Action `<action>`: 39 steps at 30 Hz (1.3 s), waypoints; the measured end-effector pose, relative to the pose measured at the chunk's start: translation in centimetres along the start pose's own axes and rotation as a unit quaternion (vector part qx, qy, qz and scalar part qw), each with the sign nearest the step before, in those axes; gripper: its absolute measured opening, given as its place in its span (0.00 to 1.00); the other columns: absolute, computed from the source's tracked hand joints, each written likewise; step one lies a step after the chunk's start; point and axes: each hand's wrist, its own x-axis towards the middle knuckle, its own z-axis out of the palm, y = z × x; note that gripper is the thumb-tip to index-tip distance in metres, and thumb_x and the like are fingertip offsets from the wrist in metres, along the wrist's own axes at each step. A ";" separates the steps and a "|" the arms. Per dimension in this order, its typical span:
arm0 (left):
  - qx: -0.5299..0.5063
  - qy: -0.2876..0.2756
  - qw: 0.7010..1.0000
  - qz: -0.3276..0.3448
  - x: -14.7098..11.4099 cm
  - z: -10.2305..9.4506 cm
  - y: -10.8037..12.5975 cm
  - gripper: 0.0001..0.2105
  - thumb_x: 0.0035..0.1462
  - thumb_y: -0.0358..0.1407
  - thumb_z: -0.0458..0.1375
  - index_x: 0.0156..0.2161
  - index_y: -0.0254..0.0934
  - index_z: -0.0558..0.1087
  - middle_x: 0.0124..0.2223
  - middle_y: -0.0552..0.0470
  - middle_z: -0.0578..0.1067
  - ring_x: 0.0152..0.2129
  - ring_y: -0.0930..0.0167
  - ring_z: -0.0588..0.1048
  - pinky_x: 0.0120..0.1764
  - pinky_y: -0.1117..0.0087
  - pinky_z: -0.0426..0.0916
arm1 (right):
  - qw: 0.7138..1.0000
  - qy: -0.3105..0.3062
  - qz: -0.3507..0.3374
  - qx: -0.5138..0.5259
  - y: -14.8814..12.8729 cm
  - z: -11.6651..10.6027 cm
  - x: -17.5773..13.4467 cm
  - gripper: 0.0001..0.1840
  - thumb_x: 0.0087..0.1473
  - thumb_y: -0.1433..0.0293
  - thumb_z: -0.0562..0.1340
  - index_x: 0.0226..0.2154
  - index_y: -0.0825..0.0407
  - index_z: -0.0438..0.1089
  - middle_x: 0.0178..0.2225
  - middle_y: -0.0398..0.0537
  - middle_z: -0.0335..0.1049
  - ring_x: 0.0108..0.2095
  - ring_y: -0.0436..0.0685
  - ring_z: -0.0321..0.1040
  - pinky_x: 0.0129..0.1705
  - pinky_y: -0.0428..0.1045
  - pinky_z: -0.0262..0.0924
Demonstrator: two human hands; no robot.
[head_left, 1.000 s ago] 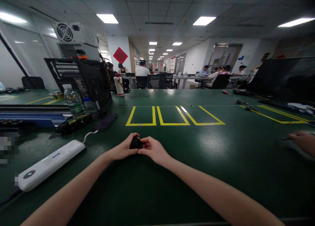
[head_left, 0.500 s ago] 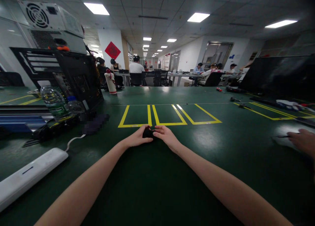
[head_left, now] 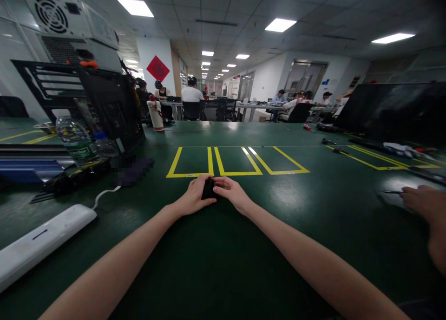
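A small black object (head_left: 208,189) is gripped between the thumb and fingers of my left hand (head_left: 193,197). It looks dark and blocky, but its kind cannot be made out. From the other side, the thumb and fingertips of my right hand (head_left: 234,193) close on its right edge. Both hands are low over the green table (head_left: 223,255), just in front of the yellow tape outlines (head_left: 237,175).
To the left stand a white power strip (head_left: 45,243), a plastic bottle (head_left: 75,139) and an open black computer case (head_left: 114,115). A patterned white cylinder (head_left: 155,113) stands farther back. At right, another person's hand (head_left: 423,204) holds a thin dark tool (head_left: 390,192).
The black object has turned more upright in my left hand. My right fingertips have come closer against it. The other person's hand at right has shifted slightly left.
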 end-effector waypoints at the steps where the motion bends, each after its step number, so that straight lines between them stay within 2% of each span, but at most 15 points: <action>1: 0.013 0.001 1.000 0.007 0.0 0.1 0.1 0.27 0.48 0.38 0.56 0.52 0.37 0.50 0.50 0.45 0.60 0.49 0.62 0.60 0.52 0.58 0.51 | 1.000 0.003 0.000 -0.001 0.0 0.1 -0.1 0.20 0.41 0.68 0.63 0.41 0.52 0.63 0.40 0.48 0.65 0.43 0.53 0.63 0.46 0.52 0.57; 4: 0.033 0.004 0.999 0.006 -0.1 0.1 0.4 0.27 0.49 0.37 0.56 0.52 0.38 0.50 0.50 0.45 0.60 0.49 0.63 0.60 0.53 0.58 0.50 | 1.000 0.004 -0.001 -0.008 -0.1 0.4 -0.2 0.21 0.40 0.68 0.63 0.40 0.52 0.62 0.41 0.47 0.64 0.42 0.53 0.63 0.44 0.52 0.58; 11: 0.008 -0.015 1.000 -0.014 0.0 -0.5 0.9 0.28 0.50 0.37 0.55 0.54 0.39 0.48 0.51 0.45 0.61 0.49 0.63 0.61 0.51 0.57 0.52 | 1.000 -0.013 0.001 0.005 -0.1 0.3 0.0 0.16 0.44 0.66 0.61 0.37 0.53 0.64 0.40 0.47 0.65 0.41 0.53 0.63 0.45 0.52 0.57; 17: 0.016 0.020 1.000 0.003 -0.1 0.5 -0.1 0.33 0.47 0.38 0.57 0.55 0.39 0.45 0.53 0.44 0.59 0.50 0.61 0.59 0.51 0.55 0.51 | 1.000 0.009 0.005 0.005 0.5 0.3 0.4 0.16 0.42 0.66 0.63 0.37 0.52 0.65 0.37 0.46 0.66 0.41 0.53 0.63 0.45 0.52 0.56; 23: 0.009 0.025 1.000 -0.002 0.0 0.6 -0.1 0.27 0.48 0.37 0.56 0.52 0.39 0.51 0.50 0.45 0.61 0.48 0.62 0.62 0.50 0.56 0.53 | 0.999 -0.011 0.037 -0.023 0.0 0.2 0.1 0.17 0.43 0.64 0.61 0.39 0.51 0.64 0.40 0.48 0.65 0.43 0.55 0.62 0.44 0.53 0.58; 26: 0.002 0.028 0.999 -0.025 -0.2 0.5 0.1 0.27 0.47 0.37 0.57 0.52 0.39 0.52 0.49 0.45 0.62 0.47 0.62 0.63 0.49 0.55 0.55 | 0.998 -0.018 0.019 -0.055 -0.1 0.2 0.0 0.16 0.45 0.63 0.60 0.37 0.52 0.64 0.39 0.47 0.66 0.42 0.54 0.63 0.44 0.52 0.58; 30: -0.041 -0.016 0.996 -0.081 -0.9 0.2 0.9 0.27 0.48 0.38 0.57 0.52 0.39 0.53 0.49 0.46 0.64 0.44 0.63 0.66 0.45 0.57 0.61 | 0.993 -0.043 0.029 -0.103 -0.5 0.4 -0.3 0.16 0.45 0.60 0.59 0.35 0.53 0.65 0.35 0.47 0.66 0.36 0.54 0.64 0.39 0.52 0.60; 33: -0.047 -0.045 0.993 -0.094 -1.9 -0.7 2.2 0.27 0.47 0.38 0.56 0.53 0.38 0.53 0.49 0.45 0.63 0.45 0.63 0.66 0.45 0.59 0.63 | 0.986 -0.092 0.049 -0.129 -1.0 0.6 -0.9 0.17 0.45 0.59 0.59 0.36 0.52 0.64 0.37 0.47 0.66 0.37 0.54 0.64 0.39 0.53 0.61; 35: -0.020 -0.061 0.993 -0.101 -3.2 -1.9 3.2 0.28 0.47 0.37 0.56 0.53 0.40 0.53 0.49 0.47 0.63 0.44 0.64 0.66 0.44 0.61 0.63 | 0.978 -0.123 0.036 -0.166 -1.4 0.9 -1.5 0.19 0.45 0.59 0.59 0.39 0.50 0.64 0.40 0.48 0.64 0.40 0.55 0.63 0.41 0.53 0.60; 38: 0.056 -0.102 0.983 -0.140 -6.8 -4.5 4.3 0.22 0.48 0.37 0.54 0.50 0.44 0.59 0.46 0.50 0.65 0.41 0.65 0.68 0.42 0.62 0.65 | 0.965 -0.122 0.006 -0.231 -1.8 0.9 -2.3 0.20 0.44 0.58 0.59 0.41 0.49 0.65 0.43 0.48 0.61 0.42 0.55 0.62 0.41 0.52 0.60; 39: 0.082 -0.098 0.979 -0.160 -8.5 -5.5 4.4 0.20 0.48 0.36 0.54 0.48 0.44 0.61 0.46 0.51 0.65 0.41 0.65 0.68 0.42 0.62 0.65 | 0.963 -0.111 0.004 -0.245 -1.9 0.7 -2.4 0.20 0.45 0.58 0.59 0.41 0.49 0.65 0.43 0.48 0.61 0.41 0.55 0.63 0.41 0.52 0.60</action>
